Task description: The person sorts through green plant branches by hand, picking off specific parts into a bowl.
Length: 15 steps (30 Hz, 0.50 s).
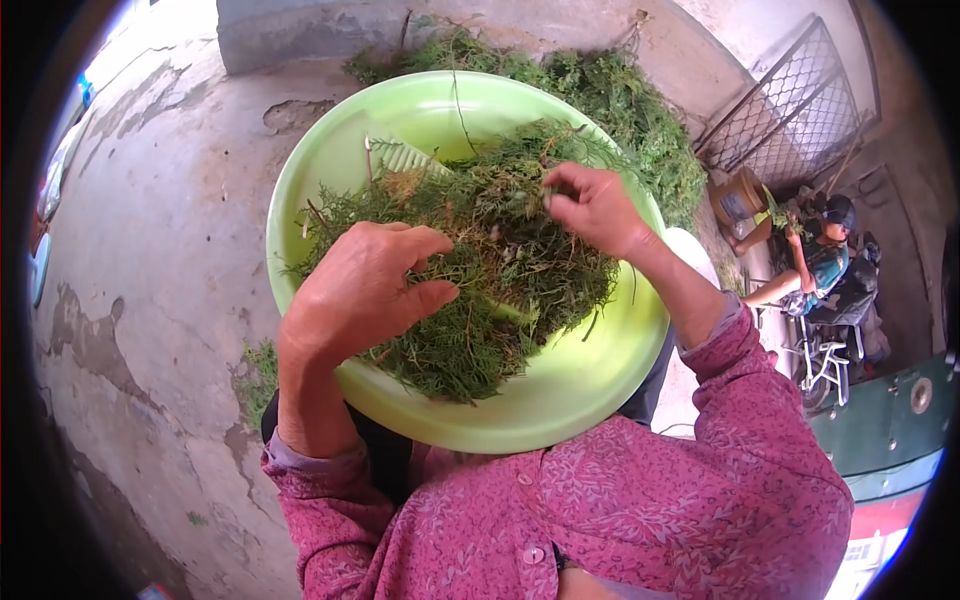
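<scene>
Left hand (pixel 360 285): loose, thumb and forefinger apart, greenery showing through the gap; above the near-left part of the pile, back of the hand up; can't tell if the fingertips touch it
Right hand (pixel 598 208): thumb and forefinger curled close together at the far-right part of the pile; can't tell if a sprig is pinched there
Pile (pixel 470 340): feathery green sprigs with some brownish bits, in the basin, below and between both hands; darker clump right at the right fingertips
Basin (pixel 590 395): pale green, round, under both hands, close in front of the body; bare inside shows on the near side, below the right hand
Ribbed panel (pixel 405 155): inside the basin, beyond the left hand, partly covered by the pile
Thin stick (pixel 369 160): pale tip, poking up beyond the left hand
Sleeve (pixel 740 400): pink patterned, cuff back from the right wrist
Floor greenery (pixel 650 140): bigger heap outside the basin, beyond the right hand
Stray sprigs (pixel 258 375): on the concrete floor (pixel 170 200), just left of the left wrist
Co-worker (pixel 825 260): seated well right of the right hand, dark cap, holding up greenery
Bucket (pixel 738 200): brownish, between the right hand and the co-worker
Lattice gate (pixel 790 100): metal, beyond the bucket
</scene>
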{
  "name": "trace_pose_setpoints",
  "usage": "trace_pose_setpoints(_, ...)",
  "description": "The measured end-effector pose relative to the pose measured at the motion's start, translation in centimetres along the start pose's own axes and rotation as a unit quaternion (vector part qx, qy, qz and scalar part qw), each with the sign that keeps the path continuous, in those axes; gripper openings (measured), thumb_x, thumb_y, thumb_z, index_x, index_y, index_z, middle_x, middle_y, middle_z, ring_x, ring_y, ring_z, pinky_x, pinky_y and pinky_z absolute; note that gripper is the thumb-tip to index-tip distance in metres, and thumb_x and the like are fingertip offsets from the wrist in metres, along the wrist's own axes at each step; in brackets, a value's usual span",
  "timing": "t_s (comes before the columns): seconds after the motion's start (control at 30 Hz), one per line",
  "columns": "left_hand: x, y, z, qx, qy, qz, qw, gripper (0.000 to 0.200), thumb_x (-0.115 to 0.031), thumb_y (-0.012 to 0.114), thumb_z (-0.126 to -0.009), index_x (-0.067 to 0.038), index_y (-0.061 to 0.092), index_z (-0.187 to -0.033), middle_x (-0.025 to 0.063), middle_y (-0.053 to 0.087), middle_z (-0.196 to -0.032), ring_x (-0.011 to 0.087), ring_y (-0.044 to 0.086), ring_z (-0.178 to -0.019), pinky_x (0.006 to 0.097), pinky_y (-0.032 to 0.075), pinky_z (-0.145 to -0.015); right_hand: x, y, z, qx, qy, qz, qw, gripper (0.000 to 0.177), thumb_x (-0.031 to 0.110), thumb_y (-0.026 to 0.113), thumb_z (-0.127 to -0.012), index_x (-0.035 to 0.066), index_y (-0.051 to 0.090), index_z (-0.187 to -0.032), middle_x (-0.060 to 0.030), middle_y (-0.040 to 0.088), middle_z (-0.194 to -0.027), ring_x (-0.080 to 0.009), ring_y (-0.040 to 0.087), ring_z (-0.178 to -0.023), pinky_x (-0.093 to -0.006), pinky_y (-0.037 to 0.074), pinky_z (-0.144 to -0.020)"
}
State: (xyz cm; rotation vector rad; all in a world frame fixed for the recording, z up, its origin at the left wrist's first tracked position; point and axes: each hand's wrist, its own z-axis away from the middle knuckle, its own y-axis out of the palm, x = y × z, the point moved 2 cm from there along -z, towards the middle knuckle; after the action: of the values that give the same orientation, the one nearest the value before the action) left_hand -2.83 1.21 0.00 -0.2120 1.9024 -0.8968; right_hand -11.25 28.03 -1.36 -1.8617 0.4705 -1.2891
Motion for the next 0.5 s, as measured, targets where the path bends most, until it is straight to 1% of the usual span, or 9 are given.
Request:
trace_pose_setpoints(0.03, -0.1, 0.0, 0.0, 0.002, 0.001, 0.000, 1.000, 0.034, -0.018, 0.068, -0.069, 0.001, 0.060, -0.096, 0.0193, 0.061, -0.082, 0.0338, 0.061, -0.077, 0.0398, 0.048, -0.068, 0.7, -0.6, -0.4, 0.001, 0.044, -0.055, 0.998, 0.013, 0.008, 0.060, -0.083, 0.002, 0.058, -0.095, 0.0038, 0.053, -0.067, -0.0034, 0.048, -0.053, -0.0200, 0.041, -0.048)
trace_pose_setpoints(0.07, -0.2, 0.0, -0.1, 0.004, 0.001, -0.001, 1.000, 0.034, -0.018, 0.068, -0.069, 0.001, 0.060, -0.096, 0.0195, 0.061, -0.082, 0.0339, 0.061, -0.078, 0.0398, 0.048, -0.068, 1.6, -1.3, -0.8, -0.001, 0.044, -0.055, 0.998, 0.013, 0.008, 0.060, -0.083, 0.002, 0.058, -0.095, 0.0038, 0.053, -0.067, -0.0034, 0.048, -0.053, -0.0200, 0.041, -0.048)
trace_pose_setpoints(0.13, -0.2, 0.0, -0.1, 0.005, 0.003, -0.003, 1.000, 0.034, -0.018, 0.068, -0.069, 0.001, 0.060, -0.096, 0.0195, 0.061, -0.083, 0.0339, 0.060, -0.078, 0.0398, 0.048, -0.068, 3.2, -2.4, -1.4, -0.017, 0.076, -0.204, 0.976, 0.013, 0.008, 0.061, -0.080, 0.002, 0.057, -0.091, 0.0000, 0.056, -0.065, -0.0050, 0.051, -0.051, -0.0197, 0.041, -0.045)
trace_pose_setpoints(0.2, -0.1, 0.0, -0.1, 0.006, 0.003, -0.004, 1.000, 0.034, -0.018, 0.068, -0.069, 0.001, 0.060, -0.096, 0.0196, 0.061, -0.083, 0.0339, 0.060, -0.078, 0.0398, 0.048, -0.068, 3.9, -2.9, -2.0, -0.008, 0.064, -0.210, 0.976, 0.015, 0.008, 0.061, -0.081, 0.001, 0.056, -0.093, 0.0006, 0.055, -0.065, -0.0052, 0.052, -0.052, -0.0182, 0.042, -0.046)
trace_pose_setpoints(0.3, -0.1, 0.1, -0.1, 0.011, -0.002, 0.004, 1.000, 0.034, -0.017, 0.068, -0.069, 0.001, 0.060, -0.096, 0.0194, 0.061, -0.083, 0.0341, 0.060, -0.077, 0.0397, 0.048, -0.068, 3.1, -1.9, -2.3, -0.006, 0.098, -0.261, 0.960, 0.017, 0.009, 0.061, -0.081, 0.000, 0.055, -0.094, -0.0009, 0.056, -0.068, -0.0060, 0.053, -0.051, -0.0188, 0.043, -0.043)
trace_pose_setpoints(0.37, 0.1, 0.3, 0.0, 0.009, 0.009, -0.006, 1.000, 0.034, -0.017, 0.068, -0.069, 0.001, 0.060, -0.097, 0.0192, 0.061, -0.084, 0.0343, 0.060, -0.077, 0.0398, 0.048, -0.068, 0.0, -0.2, -2.1, 0.020, 0.232, -0.307, 0.923, 0.014, 0.009, 0.061, -0.082, 0.001, 0.054, -0.092, -0.0049, 0.060, -0.070, -0.0064, 0.053, -0.047, -0.0175, 0.042, -0.039)
trace_pose_setpoints(0.4, 0.2, 0.3, 0.0, 0.009, 0.009, -0.008, 1.000, 0.034, -0.017, 0.068, -0.069, 0.001, 0.060, -0.097, 0.0192, 0.061, -0.084, 0.0343, 0.060, -0.077, 0.0398, 0.048, -0.068, -0.2, -0.1, -1.7, 0.019, 0.230, -0.309, 0.923, 0.014, 0.009, 0.061, -0.082, 0.001, 0.054, -0.092, -0.0049, 0.060, -0.070, -0.0064, 0.053, -0.047, -0.0175, 0.042, -0.039)
trace_pose_setpoints(0.47, 0.2, 0.4, 0.3, 0.011, -0.005, -0.005, 1.000, 0.034, -0.016, 0.069, -0.068, 0.000, 0.060, -0.097, 0.0181, 0.061, -0.082, 0.0335, 0.060, -0.073, 0.0387, 0.047, -0.066, -0.7, 0.0, -0.1, 0.003, 0.263, -0.353, 0.898, 0.016, 0.009, 0.060, -0.082, 0.003, 0.051, -0.094, -0.0094, 0.063, -0.080, -0.0073, 0.056, -0.049, -0.0175, 0.044, -0.038)
trace_pose_setpoints(0.5, 0.0, 0.4, 0.4, 0.016, -0.004, -0.009, 1.000, 0.034, -0.016, 0.069, -0.068, 0.000, 0.060, -0.097, 0.0181, 0.061, -0.082, 0.0335, 0.060, -0.073, 0.0387, 0.047, -0.066, -1.0, -0.2, 0.3, 0.015, 0.251, -0.399, 0.882, 0.022, 0.008, 0.061, -0.081, 0.003, 0.050, -0.099, -0.0151, 0.064, -0.089, -0.0082, 0.058, -0.049, -0.0185, 0.045, -0.040)
